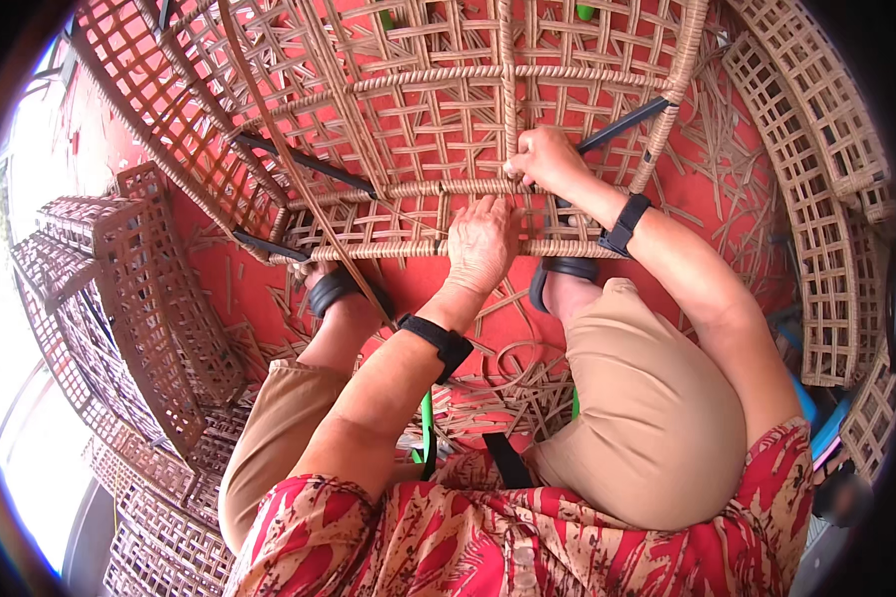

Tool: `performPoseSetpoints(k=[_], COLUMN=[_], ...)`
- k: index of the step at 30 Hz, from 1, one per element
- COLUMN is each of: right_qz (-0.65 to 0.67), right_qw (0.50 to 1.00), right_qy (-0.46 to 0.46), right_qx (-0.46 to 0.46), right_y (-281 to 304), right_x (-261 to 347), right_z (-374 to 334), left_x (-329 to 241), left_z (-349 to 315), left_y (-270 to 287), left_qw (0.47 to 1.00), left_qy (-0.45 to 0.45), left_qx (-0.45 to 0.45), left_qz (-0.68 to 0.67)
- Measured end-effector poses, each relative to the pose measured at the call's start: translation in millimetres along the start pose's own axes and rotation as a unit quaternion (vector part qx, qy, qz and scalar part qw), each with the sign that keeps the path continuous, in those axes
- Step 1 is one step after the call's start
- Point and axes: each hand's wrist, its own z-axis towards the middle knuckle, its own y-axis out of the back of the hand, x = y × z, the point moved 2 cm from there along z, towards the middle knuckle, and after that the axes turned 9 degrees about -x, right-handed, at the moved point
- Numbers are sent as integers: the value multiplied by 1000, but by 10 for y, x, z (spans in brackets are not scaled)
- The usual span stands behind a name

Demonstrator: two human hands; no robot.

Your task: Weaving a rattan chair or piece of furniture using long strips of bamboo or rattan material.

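Across the floor before me lies a large woven rattan frame (423, 77), an open tan lattice with cord-wrapped bars and black braces. My left hand (480, 242) rests over its near narrow section, fingers together and bent onto the lattice between two wrapped bars; the fingertips are partly hidden. Just right of it and farther away, my right hand (548, 161) is closed in a pinch where an upright wrapped bar (509, 109) meets the crosswise one. What sits between those fingers is too small to make out. A long loose brown strip (299, 184) slants over the frame's left part.
Several woven lattice pieces (134, 298) are stacked on the left, with more lattice panels (806, 199) at the right. Cut strips (722, 169) litter the red floor (682, 234). My feet, in black sandals (331, 291), are near the frame's close edge. Green legs (427, 428) show beneath me.
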Motion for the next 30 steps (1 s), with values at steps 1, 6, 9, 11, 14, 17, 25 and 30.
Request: performPoseSetpoints(k=[1, 6, 9, 11, 14, 17, 25, 30], right_qz=[1, 20, 94, 142, 113, 44, -121, -147], right_qw=[1000, 998, 988, 981, 989, 999, 985, 974], right_qy=[-2, 9, 46, 4, 2, -3, -80, -122], right_qx=[2, -55, -116, -135, -91, 9, 95, 124], right_y=[32, 227, 423, 507, 477, 262, 93, 76], right_x=[98, 342, 434, 564, 441, 214, 196, 355], right_z=[-9, 63, 189, 239, 183, 45, 3, -13], left_x=[9, 22, -1, 13, 11, 11, -1, 14], left_z=[-13, -3, 7, -16, -4, -8, -5, -20], left_y=[10, 4, -10, 5, 8, 18, 20, 52], left_qw=[1000, 999, 1000, 1000, 1000, 1000, 999, 999], left_qy=[-4, 14, 12, 12, 16, 8, 21, -23], left_qx=[-3, 29, 26, 26, 23, 15, -17, -21], left_qz=[1, 10, 5, 6, -3, -5, -33, -28])
